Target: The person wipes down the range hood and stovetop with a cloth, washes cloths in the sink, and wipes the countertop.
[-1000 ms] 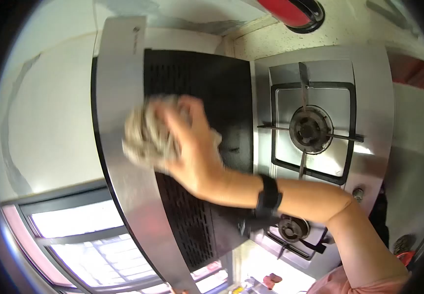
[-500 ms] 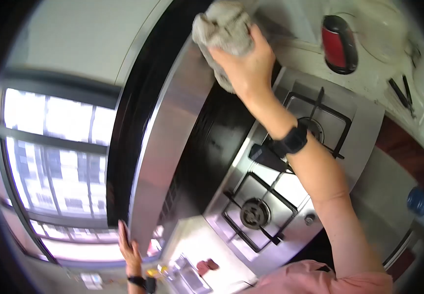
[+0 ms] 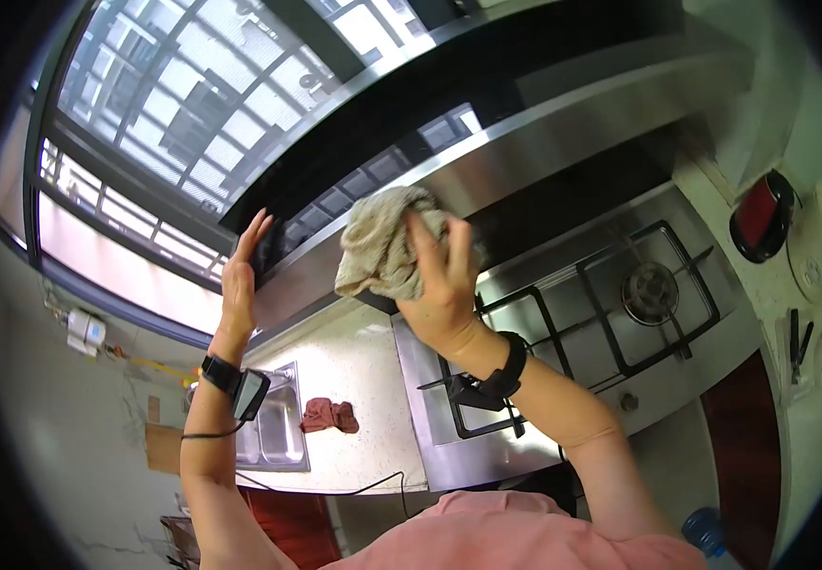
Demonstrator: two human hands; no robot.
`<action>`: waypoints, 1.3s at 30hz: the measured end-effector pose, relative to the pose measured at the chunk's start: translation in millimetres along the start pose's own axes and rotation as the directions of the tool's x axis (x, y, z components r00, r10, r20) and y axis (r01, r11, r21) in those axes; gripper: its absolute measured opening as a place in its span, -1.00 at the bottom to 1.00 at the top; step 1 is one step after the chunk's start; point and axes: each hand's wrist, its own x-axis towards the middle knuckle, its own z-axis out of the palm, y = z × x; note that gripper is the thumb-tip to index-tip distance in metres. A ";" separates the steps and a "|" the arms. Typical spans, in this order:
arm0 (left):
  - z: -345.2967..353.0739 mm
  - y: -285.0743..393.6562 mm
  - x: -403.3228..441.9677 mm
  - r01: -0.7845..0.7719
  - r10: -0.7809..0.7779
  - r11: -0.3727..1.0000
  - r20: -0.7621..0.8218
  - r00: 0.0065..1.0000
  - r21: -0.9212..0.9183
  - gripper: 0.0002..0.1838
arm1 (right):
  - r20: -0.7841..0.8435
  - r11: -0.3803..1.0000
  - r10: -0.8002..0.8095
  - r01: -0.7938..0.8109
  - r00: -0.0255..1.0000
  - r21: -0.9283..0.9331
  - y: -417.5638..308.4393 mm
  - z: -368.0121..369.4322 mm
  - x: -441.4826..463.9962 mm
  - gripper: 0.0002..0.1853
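A crumpled beige cloth [image 3: 382,245] is bunched under my right hand [image 3: 441,290], whose fingers press into it. The cloth lies against the steel front strip of the range hood [image 3: 516,157], towards its left part. My left hand [image 3: 242,271] rests at the hood's left end, fingers stretched out along the dark panel, with nothing seen in it. Both wrists carry black straps, the left one with a small box and a cable. Below my right forearm is the steel gas stove [image 3: 577,370] with black pan supports.
A sink [image 3: 283,427] and a reddish-brown cloth [image 3: 328,415] are on the counter [image 3: 373,380] at the left. A red and black appliance [image 3: 763,217] and a pale jug-like item [image 3: 821,242] stand at the right. A barred window [image 3: 183,104] is behind the hood.
My right hand has brought the beige cloth along the hood from its far end towards my left hand. My left hand stays at the hood's end. The head view has turned.
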 end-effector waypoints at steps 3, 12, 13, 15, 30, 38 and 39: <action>-1.6 3.3 -0.3 0.004 -0.012 0.983 -0.043 0.999 -0.181 0.01 | 0.131 0.993 -0.115 0.119 0.985 -0.025 -26.8 44.4 -29.4 -0.42; -33.5 -34.3 -59.4 -0.243 0.077 0.933 -0.512 0.855 -0.265 -0.23 | 0.363 0.899 -0.373 0.430 0.853 -0.085 -103.1 144.2 -79.0 -0.49; -35.7 -43.3 -83.6 -0.217 0.039 0.949 -0.597 0.801 -0.228 -0.29 | 0.358 0.881 -0.407 0.464 0.841 -0.089 -110.7 151.5 -81.6 -0.48; -18.5 -64.2 -131.8 -0.117 -0.156 0.937 -0.691 0.706 -0.330 -0.32 | 0.377 0.884 -0.405 0.463 0.833 -0.072 -124.0 163.8 -88.7 -0.48; 54.7 -134.0 -159.9 -0.516 -0.751 -0.186 -0.218 0.624 -0.836 -0.60 | 0.640 0.821 -0.453 0.570 0.620 0.029 -173.9 129.8 -3.0 -0.51; 30.9 -139.4 -136.8 -0.457 -0.628 -0.117 -0.291 0.721 -0.882 -0.49 | 0.974 0.553 -0.063 0.820 0.217 -0.147 -138.5 135.1 36.6 -0.24; 39.4 -147.3 -128.8 -0.467 -0.624 -0.059 -0.332 0.707 -0.882 -0.45 | 0.982 0.563 -0.055 0.817 0.183 -0.121 -137.6 135.5 42.0 -0.23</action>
